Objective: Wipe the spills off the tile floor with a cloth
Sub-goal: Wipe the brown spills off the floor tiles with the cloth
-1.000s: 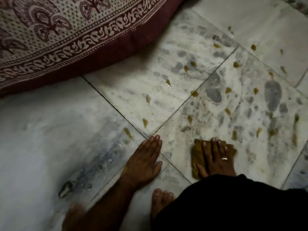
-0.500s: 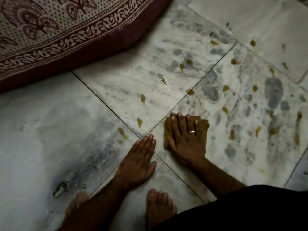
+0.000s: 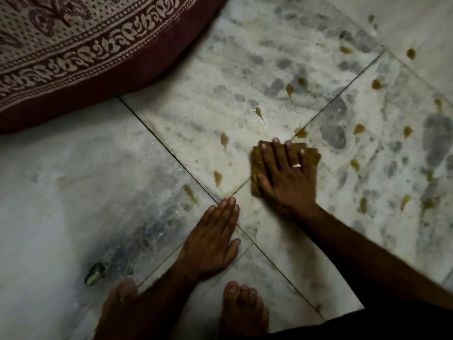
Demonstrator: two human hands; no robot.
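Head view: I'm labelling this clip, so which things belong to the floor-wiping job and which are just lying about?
Job: folded mustard-brown cloth, right hand pressing it, yellow-brown spill drops, white marbled tile floor, left hand flat on it.
Lying about: maroon block-printed fabric, small dark scrap on the floor.

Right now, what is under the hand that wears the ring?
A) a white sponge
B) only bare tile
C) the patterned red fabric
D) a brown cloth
D: the right hand, the one with the ring, lies with straight fingers flat on a brown cloth, and the cloth's edges show around it on the tile floor.
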